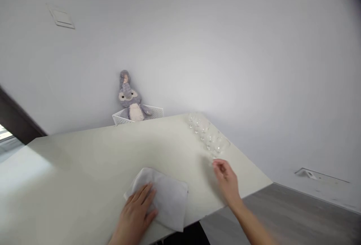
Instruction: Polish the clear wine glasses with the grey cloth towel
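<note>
My left hand [137, 209] lies flat on a folded grey cloth [169, 200], which rests near the front edge of a pale cream tabletop [107, 154]. My right hand [226, 183] is at the tabletop's right side, with its fingers bunched together. Its fingertips are right by the foot of the nearest of several clear stemmed glasses [207, 134], which stand in a row along the right edge. Whether the fingers touch that glass is hard to tell. Each hand is apart from the other.
A grey plush elephant [129, 96] sits in a white perforated basket [122, 119] beyond the far edge of the tabletop. Behind it is a pale wall with a flat white plate [60, 17]. A dark door frame [17, 117] stands at left, and a grey wood floor [284, 215] lies at lower right.
</note>
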Demonstrator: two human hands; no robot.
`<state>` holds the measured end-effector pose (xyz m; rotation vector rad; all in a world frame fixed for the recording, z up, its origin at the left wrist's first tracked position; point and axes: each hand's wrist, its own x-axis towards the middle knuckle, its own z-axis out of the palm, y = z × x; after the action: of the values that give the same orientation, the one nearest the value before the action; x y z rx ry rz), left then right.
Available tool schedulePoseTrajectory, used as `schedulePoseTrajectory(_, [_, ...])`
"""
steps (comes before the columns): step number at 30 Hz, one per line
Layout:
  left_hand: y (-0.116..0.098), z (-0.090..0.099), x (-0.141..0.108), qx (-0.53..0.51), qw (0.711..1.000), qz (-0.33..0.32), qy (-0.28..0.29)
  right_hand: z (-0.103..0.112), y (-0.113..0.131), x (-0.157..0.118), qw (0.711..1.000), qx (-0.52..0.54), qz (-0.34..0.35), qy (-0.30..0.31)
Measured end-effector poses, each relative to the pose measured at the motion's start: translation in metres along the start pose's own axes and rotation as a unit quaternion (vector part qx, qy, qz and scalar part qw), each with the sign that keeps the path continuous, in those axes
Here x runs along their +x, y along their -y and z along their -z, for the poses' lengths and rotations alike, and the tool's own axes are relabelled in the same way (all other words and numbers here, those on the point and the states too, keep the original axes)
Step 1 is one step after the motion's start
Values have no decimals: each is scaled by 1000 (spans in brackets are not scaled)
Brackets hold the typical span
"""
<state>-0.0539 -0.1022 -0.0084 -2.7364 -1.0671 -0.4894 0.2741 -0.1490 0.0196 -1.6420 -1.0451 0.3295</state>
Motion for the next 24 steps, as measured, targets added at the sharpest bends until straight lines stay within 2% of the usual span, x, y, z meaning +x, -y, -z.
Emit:
schedulePoseTrajectory(1, [2,1,-5,12,1000,24,-2,10,-12,11,998,11,-31,-48])
schedulePoseTrajectory(2, [4,3,-11,21,998,51,-3,19,-23,21,996,18,-59,-71])
schedulePoseTrajectory(4, [6,11,-20,26,994,107,4,28,-39,39,993,32,-101,-55])
schedulePoseTrajectory(6, [7,19,-27,17,989,147,15,27,-47,50,991,56,-120,-1])
schedulePoseTrajectory(11, [7,32,-35,1,987,163,16,-8,-41,48,980,141,-108,93])
schedulePoseTrajectory(14, [3,34,-27,-6,991,132,3,-30,-30,38,970,163,-92,154])
schedulePoseTrajectory(16, [-1,35,-16,-17,994,111,-7,-37,-25,35,965,180,-96,167])
schedulePoseTrajectory(17, [-3,36,-10,-29,994,105,-9,-37,-24,35,965,189,-102,153])
schedulePoseTrajectory(19, [-7,36,3,-81,991,106,0,-32,-25,42,970,197,-118,84])
schedulePoseTrajectory(21, [-11,31,20,-180,975,128,27,-24,-29,54,972,192,-136,14])
schedulePoseTrajectory(22, [-13,26,29,-243,958,147,43,-20,-33,62,971,190,-147,-7])
schedulePoseTrajectory(24, [-18,11,52,-376,902,194,78,-16,-40,77,968,191,-164,-9])
